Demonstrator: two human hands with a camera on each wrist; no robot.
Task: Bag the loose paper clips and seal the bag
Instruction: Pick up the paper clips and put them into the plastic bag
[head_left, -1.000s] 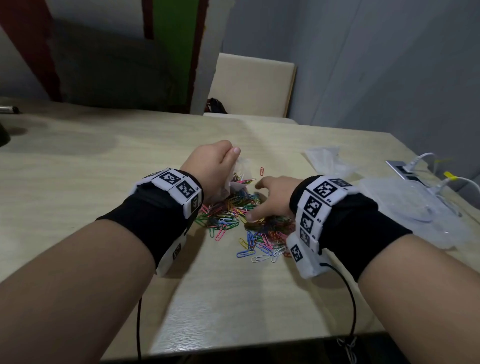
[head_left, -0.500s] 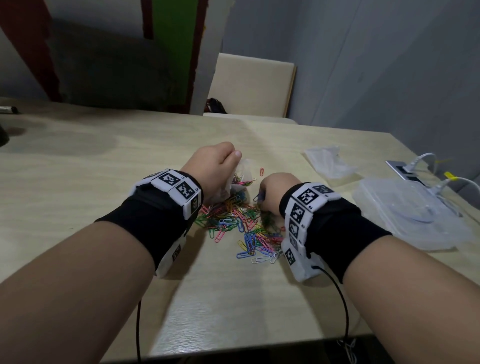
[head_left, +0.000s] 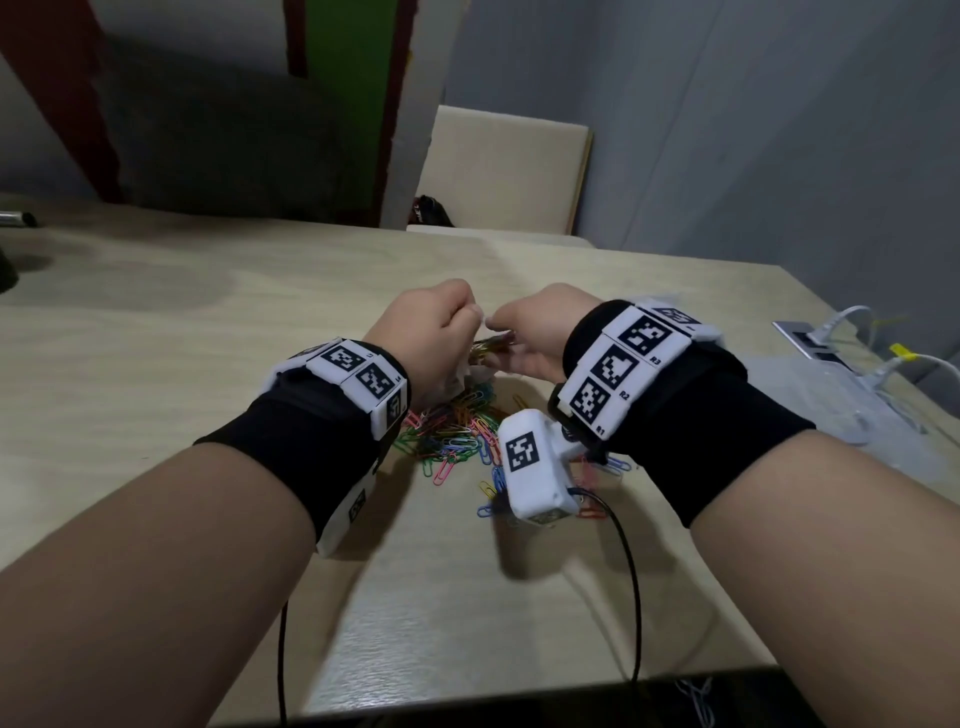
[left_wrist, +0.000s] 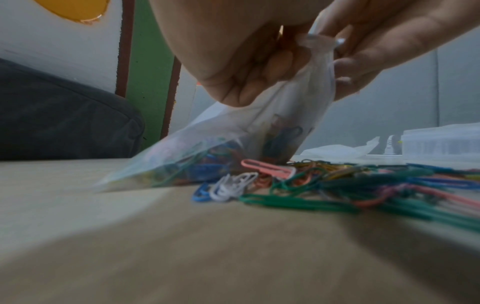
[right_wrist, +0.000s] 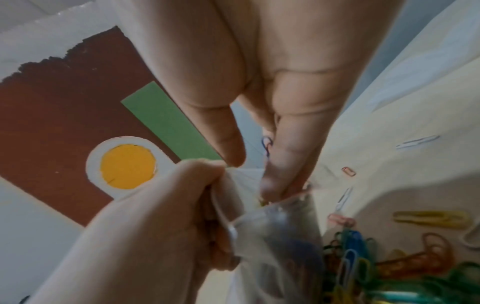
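Note:
A clear plastic bag (left_wrist: 207, 152) stands on the table with coloured paper clips inside. My left hand (head_left: 467, 317) grips its mouth, fingers curled round the rim (right_wrist: 228, 224). My right hand (head_left: 498, 327) is at the bag's mouth, its fingers (right_wrist: 283, 164) dipping into the opening and pinching a small bunch of clips (head_left: 493, 345). A blue clip (right_wrist: 267, 144) shows between thumb and finger. The loose pile of paper clips (head_left: 457, 431) lies on the table (head_left: 156, 389) just in front of the bag, partly hidden by both wrists. The same pile (left_wrist: 350, 181) spreads right of the bag.
A clear plastic box (head_left: 841, 410) sits at the right, with a power strip and white cables (head_left: 810, 338) beyond it. A crumpled spare bag (left_wrist: 337, 151) lies behind the pile. A chair (head_left: 504, 166) stands at the far edge. The table's near edge is close below my forearms.
My right hand closed on clips in the pile, then rose and moved left to the bag's mouth. My left hand lifted slightly, still holding the bag.

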